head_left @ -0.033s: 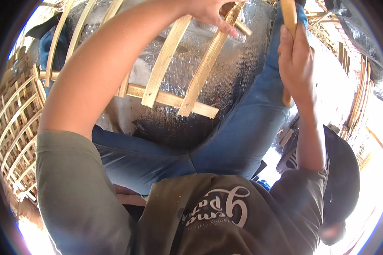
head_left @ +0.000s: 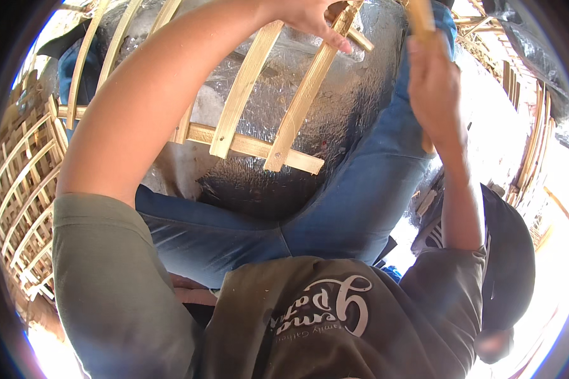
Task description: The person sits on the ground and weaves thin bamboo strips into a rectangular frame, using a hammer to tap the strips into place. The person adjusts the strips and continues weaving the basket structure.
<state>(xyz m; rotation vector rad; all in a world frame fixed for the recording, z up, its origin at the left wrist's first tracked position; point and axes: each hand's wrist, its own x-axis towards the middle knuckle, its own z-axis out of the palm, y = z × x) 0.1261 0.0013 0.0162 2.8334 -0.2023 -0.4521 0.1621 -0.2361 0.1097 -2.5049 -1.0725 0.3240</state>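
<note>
A frame of flat wooden slats lies across my spread legs. The rightmost slat [head_left: 300, 104] crosses a lower crosspiece [head_left: 253, 146], with small nail-head-like dots at the joints. My left hand [head_left: 306, 16] grips that slat near its upper crossing, beside the stub of another crosspiece [head_left: 361, 39]. The thumb lies on the slat; the other fingers are partly cut off by the top edge. To the right, above my knee, my right hand [head_left: 435, 88] is wrapped round a wooden tool handle [head_left: 420, 18], blurred by motion. The tool's head is out of view.
Crinkled silvery sheeting [head_left: 354, 95] covers the ground under the frame. A woven slatted panel [head_left: 25, 196] stands at the left. Bundled strips [head_left: 534, 145] lie at the right, near a black cap [head_left: 509, 252] by my right arm.
My right hand and the wooden handle have shifted slightly left and become blurred. My left hand and the slat frame stay almost in place.
</note>
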